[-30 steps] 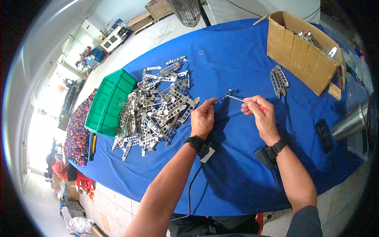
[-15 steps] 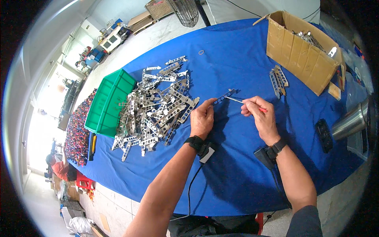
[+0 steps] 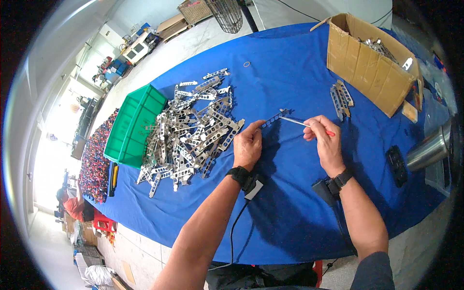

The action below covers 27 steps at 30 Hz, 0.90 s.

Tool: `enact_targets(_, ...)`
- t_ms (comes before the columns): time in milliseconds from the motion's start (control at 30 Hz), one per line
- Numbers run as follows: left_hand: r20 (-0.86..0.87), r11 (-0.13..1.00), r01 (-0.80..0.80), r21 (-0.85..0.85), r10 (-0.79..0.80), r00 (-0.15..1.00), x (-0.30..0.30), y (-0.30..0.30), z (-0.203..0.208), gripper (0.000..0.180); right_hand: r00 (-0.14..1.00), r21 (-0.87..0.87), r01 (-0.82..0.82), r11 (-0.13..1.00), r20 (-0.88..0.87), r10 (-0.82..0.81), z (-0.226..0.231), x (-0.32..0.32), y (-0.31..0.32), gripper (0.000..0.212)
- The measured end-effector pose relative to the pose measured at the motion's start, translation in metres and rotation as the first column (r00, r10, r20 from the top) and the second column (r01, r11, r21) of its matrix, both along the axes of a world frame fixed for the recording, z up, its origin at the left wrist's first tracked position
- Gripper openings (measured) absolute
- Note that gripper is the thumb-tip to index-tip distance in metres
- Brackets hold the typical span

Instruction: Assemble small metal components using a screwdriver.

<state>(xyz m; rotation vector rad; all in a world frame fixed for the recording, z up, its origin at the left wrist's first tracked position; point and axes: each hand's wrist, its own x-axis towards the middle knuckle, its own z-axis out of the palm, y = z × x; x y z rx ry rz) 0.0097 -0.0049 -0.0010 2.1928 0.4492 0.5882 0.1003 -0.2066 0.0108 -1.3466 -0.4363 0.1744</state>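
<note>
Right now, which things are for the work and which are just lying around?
In the job:
holey metal strip, held by left hand
red-handled tool, in right hand
pile of similar strips, probably

Likely lying about:
black object
shiny metal cylinder
small tan piece

Clock positions are taken from the left hand (image 3: 247, 149). The left hand grips the near end of a perforated metal strip (image 3: 273, 120) above the blue-covered counter (image 3: 290, 58). At 3 o'clock, the right hand (image 3: 323, 137) holds a red-handled tool (image 3: 296, 122), its thin shaft directed at the strip; contact at the tip cannot be confirmed. Similar strips lie in a loose pile (image 3: 195, 133) at 10 o'clock, beside a green bin (image 3: 137, 116). An open cardboard box (image 3: 362, 72) stands at 2 o'clock, containing metal parts.
</note>
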Motion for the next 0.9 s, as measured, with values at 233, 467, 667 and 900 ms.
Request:
enact_targets(233,0.009,0.999,0.013,0.043,-0.014,1.0,0.001,0.002,-0.004,0.026,0.995,-0.027,-0.1,0.995,0.0,0.1,-0.012,0.0,0.009,0.022)
enact_targets(467,-0.007,1.0,0.001,0.016,-0.001,1.0,0.001,0.002,-0.003,0.025,0.989,0.047,-0.141,0.989,-0.037,0.143,-0.006,-0.004,0.008,0.022)
enact_targets(667,0.02,0.999,0.001,0.044,-0.002,1.0,0.001,0.0,-0.001,0.025,0.987,0.015,-0.161,0.987,-0.023,0.161,-0.008,-0.004,0.007,0.023)
enact_targets(900,0.01,0.999,0.001,0.045,-0.001,1.0,0.0,0.001,-0.001,0.025,0.983,0.02,-0.179,0.984,-0.042,0.18,-0.008,-0.003,0.005,0.022)
